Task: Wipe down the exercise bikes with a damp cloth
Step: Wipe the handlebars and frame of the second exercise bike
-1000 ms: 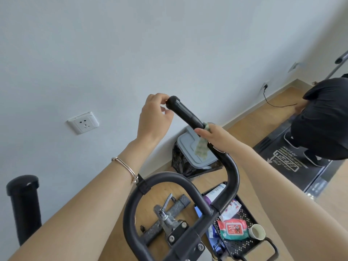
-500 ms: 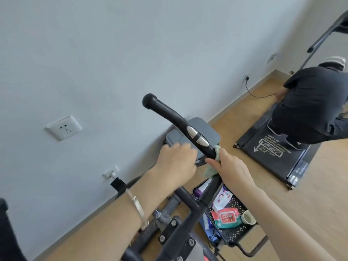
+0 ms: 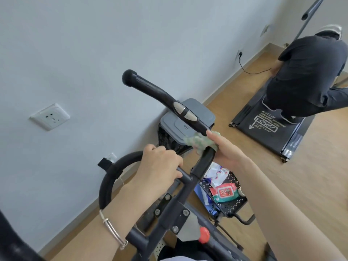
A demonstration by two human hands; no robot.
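Observation:
The exercise bike's black handlebar [image 3: 150, 89] rises up the middle of the view, with a silver pulse sensor [image 3: 185, 111] on its grip. My right hand [image 3: 224, 149] presses a green damp cloth [image 3: 197, 142] around the bar just below that sensor, at the bend. My left hand [image 3: 160, 170] is closed around the crossbar lower down, a bracelet on its wrist. A red knob [image 3: 204, 234] shows on the frame below.
A grey-lidded bin [image 3: 203, 112] stands by the wall behind the bar. A black cart tray [image 3: 235, 204] holds a wipes pack [image 3: 225, 192] and bags. A person [image 3: 308, 72] crouches on a black treadmill [image 3: 267, 132] at right. Wall socket [image 3: 49, 116] at left.
My left hand came off the grip's tip and moved down onto the crossbar. My right hand slid the cloth down the bar, past the sensor, to the bend.

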